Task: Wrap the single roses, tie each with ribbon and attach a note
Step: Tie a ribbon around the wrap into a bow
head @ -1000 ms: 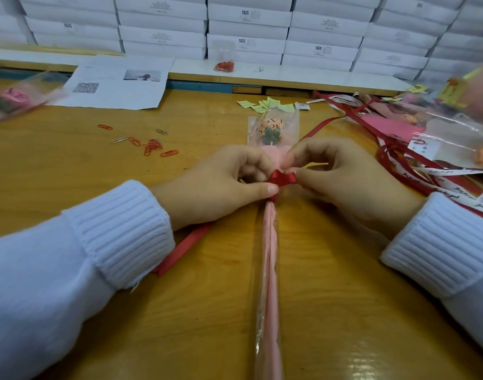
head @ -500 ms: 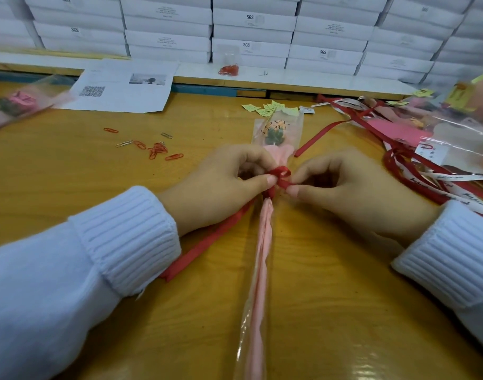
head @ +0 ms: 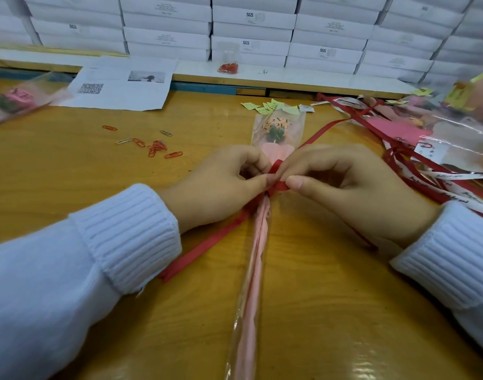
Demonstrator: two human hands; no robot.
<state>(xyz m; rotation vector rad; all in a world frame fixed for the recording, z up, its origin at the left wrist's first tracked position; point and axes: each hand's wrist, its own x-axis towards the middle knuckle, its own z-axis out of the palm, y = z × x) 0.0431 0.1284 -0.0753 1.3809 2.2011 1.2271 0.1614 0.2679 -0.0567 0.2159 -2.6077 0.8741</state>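
A single rose in a clear sleeve with pink paper (head: 278,133) lies lengthwise on the wooden table (head: 70,171), its bloom end far from me and its long wrapped stem (head: 252,283) running toward me. A red ribbon (head: 213,242) goes around the sleeve's neck. My left hand (head: 221,185) and my right hand (head: 344,185) both pinch the ribbon at its small knot (head: 277,176), fingertips almost touching. One ribbon tail trails to my lower left, the other runs up to the right. Small green note slips (head: 267,106) lie just beyond the bloom.
Loose paper clips (head: 155,146) lie left of the hands. A printed sheet (head: 119,86) and another wrapped rose (head: 12,100) sit at the far left. A heap of ribbons and wrapped roses (head: 440,149) fills the right. White boxes (head: 251,26) are stacked behind.
My two hands have come closer together over the knot, and my right fingers now pinch a ribbon loop. The view has shifted slightly; the rose stays where it was.
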